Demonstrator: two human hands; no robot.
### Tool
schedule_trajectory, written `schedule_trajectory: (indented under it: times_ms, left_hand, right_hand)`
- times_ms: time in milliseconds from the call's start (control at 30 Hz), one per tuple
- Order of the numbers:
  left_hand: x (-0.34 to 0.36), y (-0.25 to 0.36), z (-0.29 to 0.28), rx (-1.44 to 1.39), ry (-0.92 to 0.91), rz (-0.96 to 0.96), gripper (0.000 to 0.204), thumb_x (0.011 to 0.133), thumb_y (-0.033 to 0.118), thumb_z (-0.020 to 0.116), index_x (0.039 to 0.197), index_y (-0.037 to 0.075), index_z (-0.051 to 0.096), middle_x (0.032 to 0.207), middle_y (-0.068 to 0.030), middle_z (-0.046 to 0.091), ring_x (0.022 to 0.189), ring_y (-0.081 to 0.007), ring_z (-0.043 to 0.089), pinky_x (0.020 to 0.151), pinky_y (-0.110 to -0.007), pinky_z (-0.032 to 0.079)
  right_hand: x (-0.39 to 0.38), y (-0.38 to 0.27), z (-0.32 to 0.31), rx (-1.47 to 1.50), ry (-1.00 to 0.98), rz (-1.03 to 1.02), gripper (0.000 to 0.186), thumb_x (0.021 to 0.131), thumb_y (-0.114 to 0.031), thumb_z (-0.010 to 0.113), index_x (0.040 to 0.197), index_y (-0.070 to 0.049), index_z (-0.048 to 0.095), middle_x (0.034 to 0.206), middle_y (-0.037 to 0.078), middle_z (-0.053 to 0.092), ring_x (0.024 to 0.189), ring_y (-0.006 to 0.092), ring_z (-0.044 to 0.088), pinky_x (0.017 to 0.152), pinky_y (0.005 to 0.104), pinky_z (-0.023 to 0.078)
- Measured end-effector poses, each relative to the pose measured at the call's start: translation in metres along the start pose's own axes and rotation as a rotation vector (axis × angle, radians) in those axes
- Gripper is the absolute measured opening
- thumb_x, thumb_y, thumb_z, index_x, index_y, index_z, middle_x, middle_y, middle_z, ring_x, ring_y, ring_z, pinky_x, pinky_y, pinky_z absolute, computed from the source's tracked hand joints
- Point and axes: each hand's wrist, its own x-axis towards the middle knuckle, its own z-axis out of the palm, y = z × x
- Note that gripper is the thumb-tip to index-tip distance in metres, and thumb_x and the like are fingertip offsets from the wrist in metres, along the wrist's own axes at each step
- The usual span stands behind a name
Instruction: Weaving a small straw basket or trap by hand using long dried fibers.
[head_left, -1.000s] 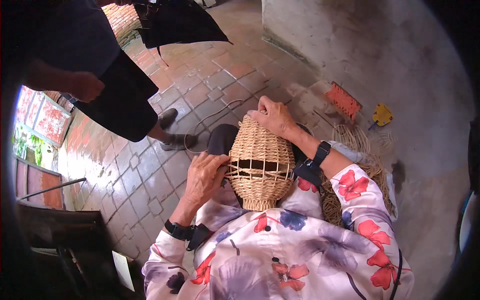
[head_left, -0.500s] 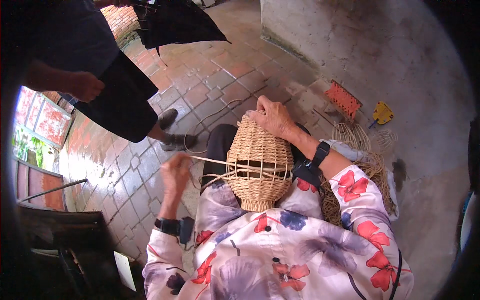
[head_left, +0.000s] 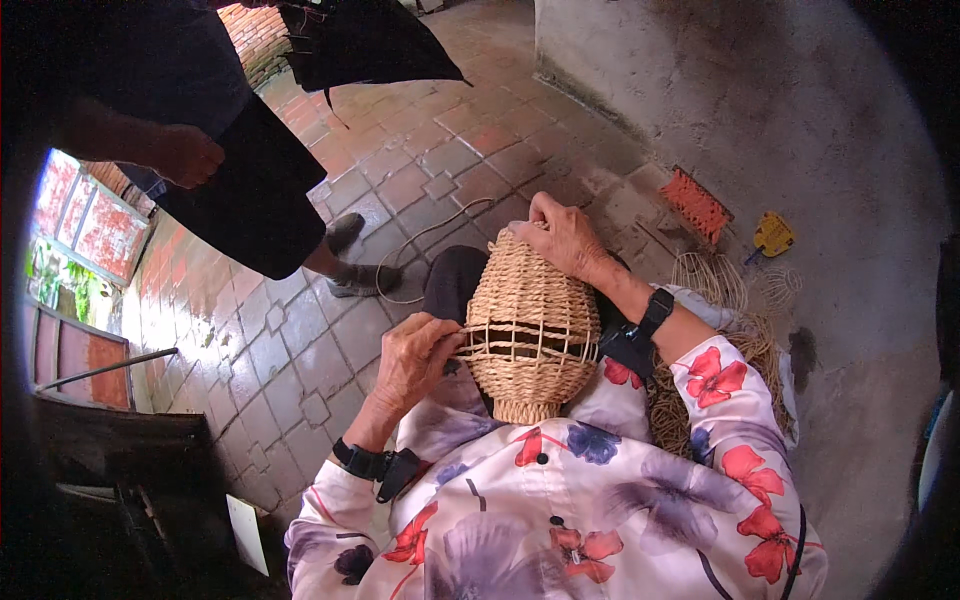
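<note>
A tan woven basket point(head_left: 530, 295) rests in my lap, its narrow base toward my body, with a band of open ribs and dark gaps across its middle. My right hand point(head_left: 558, 240) grips its far end, thumb across the weave. My left hand point(head_left: 425, 355) is pinched at the basket's left side on a pale strand point(head_left: 467, 336) along the open band. To the right of my leg lies a tangled heap of natural cord point(head_left: 745, 375) on a whitish sack, with looser coils point(head_left: 710, 280) beyond it.
A person in dark clothes point(head_left: 230, 190) stands at upper left, hand hanging. An orange frame point(head_left: 695, 205) and a yellow object point(head_left: 773, 233) lie near the concrete wall point(head_left: 720, 90). A loop of cord point(head_left: 430, 235) lies on the tiled floor point(head_left: 300, 350); dark clutter fills the lower left.
My left hand pulled a strand out leftward half a second ago and is now back against the basket's left side. My right hand keeps its grip, shifted slightly right with the basket.
</note>
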Motion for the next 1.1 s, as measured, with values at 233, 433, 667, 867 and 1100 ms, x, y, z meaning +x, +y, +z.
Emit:
schedule_trajectory:
  times_ms: [233,433,667,867,1100]
  left_hand:
    - [-0.072,-0.139,-0.059,-0.111,0.235,-0.791,0.014,0.085,0.015,0.064,0.092,0.003,0.066,0.078,-0.0135,0.065,0.067,-0.0203,0.059,0.065,-0.030,0.047]
    - [-0.093,-0.155,-0.097,0.420,0.167,-0.615,0.040,0.072,0.027,0.078,0.105,0.007,0.066,0.103,-0.0151,0.066,0.095,-0.0320,0.063,0.082,-0.040,0.049]
    - [0.002,0.001,-0.017,-0.215,-0.088,-0.190,0.021,0.082,0.018,0.066,0.094,0.001,0.067,0.093,-0.0140,0.065,0.082,-0.0261,0.064,0.070,-0.034,0.050]
    - [0.000,0.002,-0.017,-0.128,-0.142,-0.108,0.016,0.084,0.015,0.062,0.088,0.000,0.067,0.082,-0.0139,0.064,0.075,-0.0290,0.062,0.067,-0.036,0.049]
    - [-0.096,-0.147,-0.092,-0.167,0.293,-0.628,0.017,0.090,0.014,0.058,0.082,0.000,0.064,0.066,-0.0024,0.057,0.066,-0.0087,0.051,0.061,-0.027,0.043]
  right_hand:
    - [0.000,0.003,0.002,0.028,0.028,-0.016,0.043,0.080,-0.041,0.066,0.080,-0.002,0.049,0.067,0.020,0.058,0.063,0.0333,0.059,0.060,0.0438,0.045]
    - [0.001,0.006,0.006,0.049,0.062,-0.076,0.043,0.080,-0.041,0.066,0.078,-0.002,0.048,0.066,0.019,0.056,0.061,0.0311,0.057,0.059,0.0422,0.044]
    - [0.002,0.006,0.007,0.030,0.058,-0.059,0.043,0.080,-0.041,0.067,0.076,-0.002,0.048,0.062,0.016,0.053,0.057,0.0295,0.054,0.056,0.0408,0.042]
    - [0.002,0.008,0.008,0.052,0.072,-0.066,0.042,0.080,-0.041,0.066,0.077,-0.003,0.048,0.061,0.016,0.053,0.057,0.0303,0.054,0.057,0.0414,0.043]
    - [0.003,0.014,0.009,0.042,0.051,-0.040,0.043,0.080,-0.043,0.065,0.077,-0.003,0.048,0.062,0.015,0.053,0.057,0.0293,0.054,0.057,0.0411,0.042]
